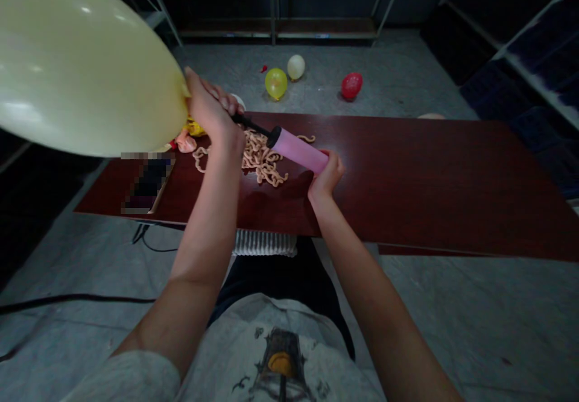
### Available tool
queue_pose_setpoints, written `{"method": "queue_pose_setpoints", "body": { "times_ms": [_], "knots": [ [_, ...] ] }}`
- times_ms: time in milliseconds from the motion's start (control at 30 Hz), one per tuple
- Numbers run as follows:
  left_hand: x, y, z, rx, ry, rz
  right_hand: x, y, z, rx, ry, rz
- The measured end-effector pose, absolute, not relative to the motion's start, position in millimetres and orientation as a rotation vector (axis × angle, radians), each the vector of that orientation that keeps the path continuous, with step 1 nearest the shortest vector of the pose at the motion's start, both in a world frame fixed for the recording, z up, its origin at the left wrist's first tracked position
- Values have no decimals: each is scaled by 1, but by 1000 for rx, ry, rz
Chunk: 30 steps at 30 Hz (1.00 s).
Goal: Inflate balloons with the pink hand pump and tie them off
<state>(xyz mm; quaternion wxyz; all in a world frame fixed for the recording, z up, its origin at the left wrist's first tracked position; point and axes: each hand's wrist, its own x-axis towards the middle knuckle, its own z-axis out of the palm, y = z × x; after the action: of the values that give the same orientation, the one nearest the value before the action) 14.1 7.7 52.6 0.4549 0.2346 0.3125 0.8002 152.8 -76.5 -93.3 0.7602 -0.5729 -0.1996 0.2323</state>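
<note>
A big pale yellow balloon (85,64), tightly inflated, fills the upper left. Its neck is at my left hand (215,106), whose fingers are closed around the black end of a balloon pump; the exact grip on the neck is partly hidden. The pump's pink barrel (298,150) slants down to the right above the table, with a length of black rod showing. My right hand (329,173) is wrapped around the barrel's lower end. Beneath the pump lies a heap of beige, twisted, rope-like pieces (265,161).
A dark red table (434,179) spans the view. On its left lie a phone (151,185) and limp balloons (185,143). Beyond it, a yellow balloon (275,84), a white balloon (296,67) and a red balloon (351,85) rest on the floor, before metal shelves (274,31).
</note>
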Motion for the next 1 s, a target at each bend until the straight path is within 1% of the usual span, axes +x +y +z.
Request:
{"method": "queue_pose_setpoints", "body": {
  "times_ms": [67,167,400,600,867,1000],
  "knots": [
    [33,6,34,549,773,1895,153,-77,-93,-1269,-436,475],
    [44,-1,13,484,774,1871,154,-77,-93,-1277,-432,455],
    [17,-20,0,298,731,1847,152,-80,-91,-1322,-505,418],
    [-8,-24,8,231,699,1886,150,-82,-91,-1310,-508,414],
    [-68,-22,32,280,756,1931,148,-84,-91,-1271,-517,453],
    [-95,-21,47,283,691,1984,146,-88,-85,-1298,-532,431]
  ]
}}
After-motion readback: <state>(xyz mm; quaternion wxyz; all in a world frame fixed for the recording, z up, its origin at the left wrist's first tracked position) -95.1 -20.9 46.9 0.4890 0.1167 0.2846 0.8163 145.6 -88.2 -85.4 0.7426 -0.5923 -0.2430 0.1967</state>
